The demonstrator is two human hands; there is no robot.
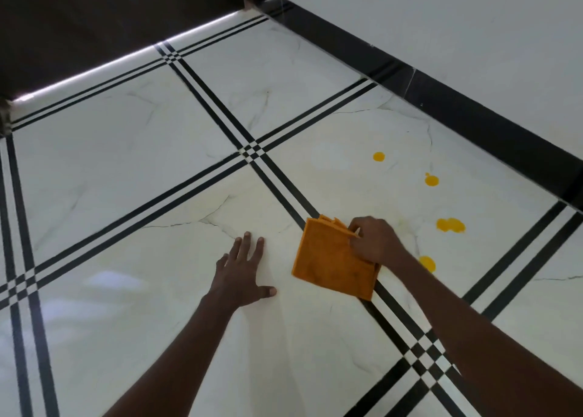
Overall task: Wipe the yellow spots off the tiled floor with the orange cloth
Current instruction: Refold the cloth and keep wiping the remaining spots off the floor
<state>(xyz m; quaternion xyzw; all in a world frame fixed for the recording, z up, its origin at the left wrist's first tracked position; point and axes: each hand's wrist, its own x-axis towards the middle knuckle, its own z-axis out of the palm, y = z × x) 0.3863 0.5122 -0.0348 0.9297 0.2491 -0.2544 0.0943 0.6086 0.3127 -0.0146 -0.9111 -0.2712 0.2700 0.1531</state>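
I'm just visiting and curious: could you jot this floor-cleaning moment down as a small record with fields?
Floor: glossy white marble-look tiled floor with black stripe borders
Cloth: folded orange cloth, lying across a black stripe
Right hand: grip on the cloth's right edge
Left hand: flat on the tile, fingers spread
Yellow spots: four visible, right of the cloth, none yet covered

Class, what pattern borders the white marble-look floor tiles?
Triple black stripes, crossing in checkered squares; clearest in the head view.
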